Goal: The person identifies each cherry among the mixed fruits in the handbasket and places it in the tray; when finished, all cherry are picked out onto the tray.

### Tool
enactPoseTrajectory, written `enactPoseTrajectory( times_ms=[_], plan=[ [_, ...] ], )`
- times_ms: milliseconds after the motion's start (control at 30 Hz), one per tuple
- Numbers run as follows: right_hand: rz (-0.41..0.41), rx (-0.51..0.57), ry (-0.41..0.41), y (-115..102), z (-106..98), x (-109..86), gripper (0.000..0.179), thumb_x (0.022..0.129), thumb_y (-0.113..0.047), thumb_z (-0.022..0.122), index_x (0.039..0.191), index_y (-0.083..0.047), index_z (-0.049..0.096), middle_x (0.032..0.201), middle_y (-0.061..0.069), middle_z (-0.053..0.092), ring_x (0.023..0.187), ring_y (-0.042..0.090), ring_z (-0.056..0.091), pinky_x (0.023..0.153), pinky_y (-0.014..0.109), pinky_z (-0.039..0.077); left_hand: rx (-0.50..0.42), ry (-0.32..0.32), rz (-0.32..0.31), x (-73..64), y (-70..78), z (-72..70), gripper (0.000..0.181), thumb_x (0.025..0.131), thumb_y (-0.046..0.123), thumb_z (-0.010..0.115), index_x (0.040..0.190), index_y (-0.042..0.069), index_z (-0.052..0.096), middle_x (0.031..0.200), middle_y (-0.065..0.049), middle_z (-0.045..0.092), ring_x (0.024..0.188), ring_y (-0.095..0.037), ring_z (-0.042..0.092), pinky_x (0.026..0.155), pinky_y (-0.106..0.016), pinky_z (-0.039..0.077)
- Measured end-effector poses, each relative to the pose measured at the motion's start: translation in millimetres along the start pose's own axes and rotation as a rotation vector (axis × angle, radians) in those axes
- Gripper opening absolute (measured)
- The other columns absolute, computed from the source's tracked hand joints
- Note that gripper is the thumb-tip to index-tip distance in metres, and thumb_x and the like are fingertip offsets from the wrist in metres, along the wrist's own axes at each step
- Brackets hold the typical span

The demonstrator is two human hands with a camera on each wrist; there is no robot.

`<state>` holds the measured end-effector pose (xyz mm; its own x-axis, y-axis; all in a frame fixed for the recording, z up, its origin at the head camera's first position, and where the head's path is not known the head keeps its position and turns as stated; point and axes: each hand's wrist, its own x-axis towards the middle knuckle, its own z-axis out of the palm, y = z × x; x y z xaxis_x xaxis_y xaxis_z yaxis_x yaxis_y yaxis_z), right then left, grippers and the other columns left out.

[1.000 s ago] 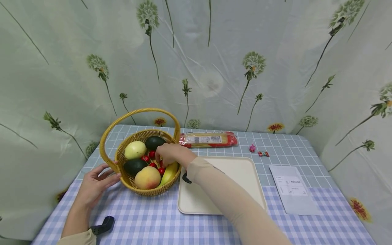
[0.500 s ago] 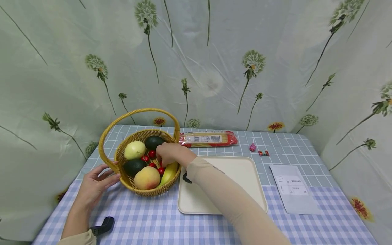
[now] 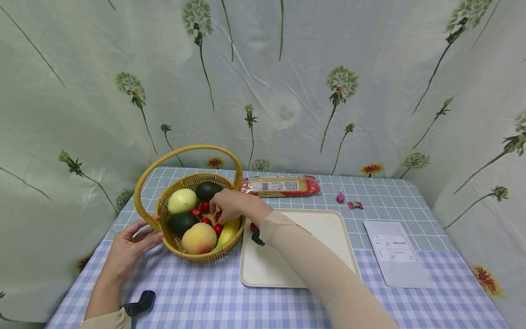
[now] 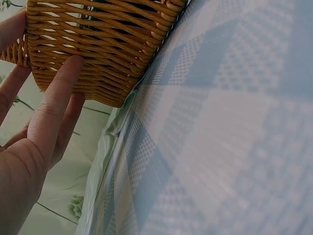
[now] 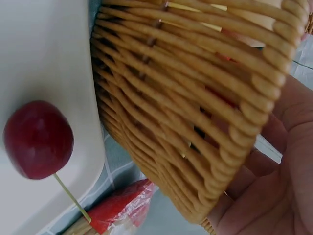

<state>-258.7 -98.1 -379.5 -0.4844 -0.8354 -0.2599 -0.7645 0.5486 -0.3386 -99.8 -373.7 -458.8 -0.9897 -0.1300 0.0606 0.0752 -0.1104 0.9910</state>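
Observation:
The woven basket (image 3: 197, 259) holds a peach (image 3: 199, 238), a banana (image 3: 227, 234), a pale yellow-green round fruit (image 3: 182, 201), two dark green avocado-like fruits (image 3: 182, 224) and several red cherries (image 3: 196, 213). My left hand (image 3: 129, 249) touches the basket's left side by the handle's base, its fingers loosely extended. My right hand (image 3: 231, 205) reaches over the right rim, fingers bent down among the cherries. A cherry shows by its thumb; the fingertips' hold is hidden. A dark red cherry with stem (image 5: 39, 140) lies on the white tray (image 3: 296, 274), under my right wrist.
Behind the tray lies a red-and-clear pack of spaghetti (image 3: 283, 186). A pink lollipop (image 3: 340, 197) and a small wrapped candy (image 3: 355, 205) are to its right. A flat grey labelled pouch (image 3: 396, 253) lies at the right on the checked cloth (image 3: 197, 297).
My right hand has shifted slightly and its wrist has risen a little, so the cherry on the tray shows beside it. The left hand and basket stay put.

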Motion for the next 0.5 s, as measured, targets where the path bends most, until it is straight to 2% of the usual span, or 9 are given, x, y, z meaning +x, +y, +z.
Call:
enactPoseTrajectory(
  times_ms=[200,367,500],
  plan=[
    [-0.029,0.006,-0.020,1,-3,-6.6,0.026,0.098,-0.015,0.078,0.124,-0.014,0.080,0.113,0.002,0.074,0.095,0.013,0.058,0.080,0.018,0.049,0.014,0.003,-0.008,-0.2,0.1,-0.2,0.041,0.096,-0.014,0.069,0.130,0.008,0.074,0.129,0.013,0.067,0.111,-0.002,0.072,0.082,-0.024,0.065],
    [-0.049,0.052,-0.027,2,-6,-12.1,0.023,0.097,-0.009,0.078,0.120,-0.011,0.079,0.108,0.003,0.072,0.092,0.015,0.058,0.072,0.018,0.048,0.025,-0.001,-0.007,-0.3,0.6,-0.4,0.041,0.097,-0.013,0.070,0.131,0.008,0.074,0.130,0.014,0.066,0.112,-0.001,0.071,0.083,-0.023,0.065],
    [-0.049,0.061,-0.024,3,-7,-16.4,0.026,0.096,-0.005,0.077,0.121,-0.011,0.079,0.109,0.000,0.074,0.091,0.013,0.058,0.072,0.016,0.050,0.039,-0.013,-0.001,-1.2,0.2,-0.5,0.040,0.097,-0.012,0.070,0.132,0.008,0.073,0.131,0.014,0.066,0.112,0.000,0.071,0.083,-0.023,0.065]
  ],
)
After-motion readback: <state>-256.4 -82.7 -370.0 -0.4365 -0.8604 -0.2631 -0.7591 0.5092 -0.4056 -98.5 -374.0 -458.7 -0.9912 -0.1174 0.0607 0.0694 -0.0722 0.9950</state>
